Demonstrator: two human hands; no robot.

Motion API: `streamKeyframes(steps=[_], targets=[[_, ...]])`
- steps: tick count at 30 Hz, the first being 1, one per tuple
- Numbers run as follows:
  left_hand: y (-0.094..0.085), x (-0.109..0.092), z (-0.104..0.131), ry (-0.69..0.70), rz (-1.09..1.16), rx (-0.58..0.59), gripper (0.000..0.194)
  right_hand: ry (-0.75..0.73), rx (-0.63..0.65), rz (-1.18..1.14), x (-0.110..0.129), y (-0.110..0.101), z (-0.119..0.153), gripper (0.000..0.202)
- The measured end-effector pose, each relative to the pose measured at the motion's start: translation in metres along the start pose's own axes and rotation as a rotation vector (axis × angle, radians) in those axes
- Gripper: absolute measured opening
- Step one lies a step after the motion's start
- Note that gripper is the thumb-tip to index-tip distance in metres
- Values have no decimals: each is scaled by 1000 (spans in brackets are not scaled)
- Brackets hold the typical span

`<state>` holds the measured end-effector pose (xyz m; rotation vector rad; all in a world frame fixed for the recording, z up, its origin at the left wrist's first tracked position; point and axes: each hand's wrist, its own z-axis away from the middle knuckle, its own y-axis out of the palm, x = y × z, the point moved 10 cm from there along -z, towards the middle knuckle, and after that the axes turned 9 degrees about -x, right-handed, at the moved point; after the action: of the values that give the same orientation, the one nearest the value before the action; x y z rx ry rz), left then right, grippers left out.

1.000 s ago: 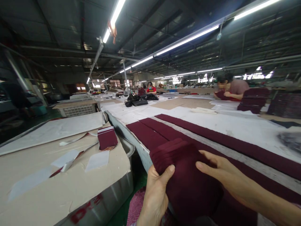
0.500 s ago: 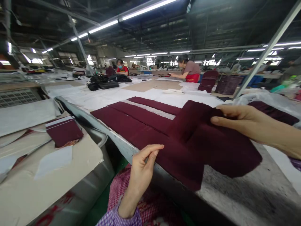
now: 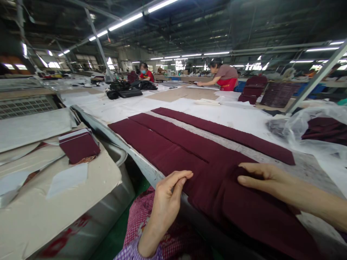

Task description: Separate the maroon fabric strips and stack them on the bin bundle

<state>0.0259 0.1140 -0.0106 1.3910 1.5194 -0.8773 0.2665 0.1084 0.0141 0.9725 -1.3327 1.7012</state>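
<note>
Gripping dark red cloth (image 3: pixel 260 206), the right hand (image 3: pixel 260 178) is partly closed. The left hand (image 3: pixel 169 195) pinches its fingertips together beside the cloth.

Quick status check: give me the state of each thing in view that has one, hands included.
Left hand: thumb and fingertips pinched together
Right hand: closed on cloth
Gripped cloth: layered, partly folded
Far maroon strip: flat, separate
Clear plastic: crumpled
Small maroon stack: piled
Ceiling lights: on

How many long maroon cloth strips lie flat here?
3: near strip at the edge, middle strip beside it, far strip past a grey gap. Cloth in the right hand may hide more.
</note>
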Motion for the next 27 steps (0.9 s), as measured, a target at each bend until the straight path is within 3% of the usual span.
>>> streamKeyframes(steps=[5, 14, 19, 21, 24, 27], targets=[[1, 2, -1, -12, -42, 33, 22, -53, 30, 279, -25, 6, -20, 43], [1, 5, -1, -16, -84, 35, 23, -121, -2, 442, -22, 4, -20, 43], [-8, -11, -3, 43, -78, -88, 20, -112, 1, 500, -20, 6, -22, 46], [1, -21, -4, 85, -88, -53, 20, -129, 5, 533, -18, 7, -22, 45], [24, -27, -3, 80, -68, 88, 22, -164, 0, 547, -12, 8, -21, 46], [29, -23, -6, 31, -21, 90, 21, -168, -3, 561, -11, 8, -21, 48]])
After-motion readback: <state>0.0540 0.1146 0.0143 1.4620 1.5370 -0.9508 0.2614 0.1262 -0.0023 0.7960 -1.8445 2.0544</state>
